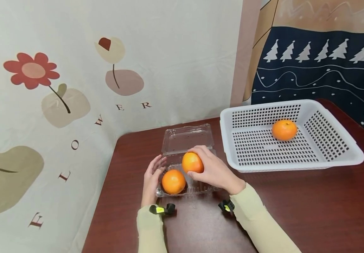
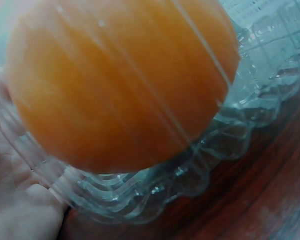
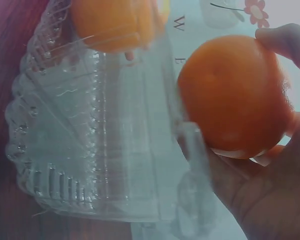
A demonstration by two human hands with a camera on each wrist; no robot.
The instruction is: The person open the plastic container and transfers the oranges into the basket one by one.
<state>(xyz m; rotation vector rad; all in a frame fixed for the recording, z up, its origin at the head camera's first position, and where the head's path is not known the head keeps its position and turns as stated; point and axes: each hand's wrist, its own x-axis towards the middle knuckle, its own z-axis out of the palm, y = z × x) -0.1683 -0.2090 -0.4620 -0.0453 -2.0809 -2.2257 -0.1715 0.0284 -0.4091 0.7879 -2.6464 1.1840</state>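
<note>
Right hand holding orange over open clear box

Head view: I have the held orange (image 1: 192, 162) raised above the middle of the clear container (image 1: 197, 188). Nearly round, so I can read no clear long axis; in the right wrist view a faint dimple sits on its skin, facing that camera. My right hand (image 1: 215, 169) grips it from the right, thumb low, fingers over the top; grip about as wide as the fruit.

Second orange (image 1: 173, 181) sits in the container's left end. My left hand (image 1: 151, 179) is at that end, fingers loosely bent, holding no fruit; I cannot tell how firmly it meets the plastic. Container long axis runs left to right; its lid (image 1: 186, 138) lies folded back on the far side.

To the right, a white basket (image 1: 295, 167) with a third orange (image 1: 284, 130) inside, on the reddish-brown table (image 1: 321, 211).

Writing: the pale wall cloth (image 1: 182, 70) reads "FLOWER", letters climbing to the right. I read no brand on the fruit or the container.
</note>
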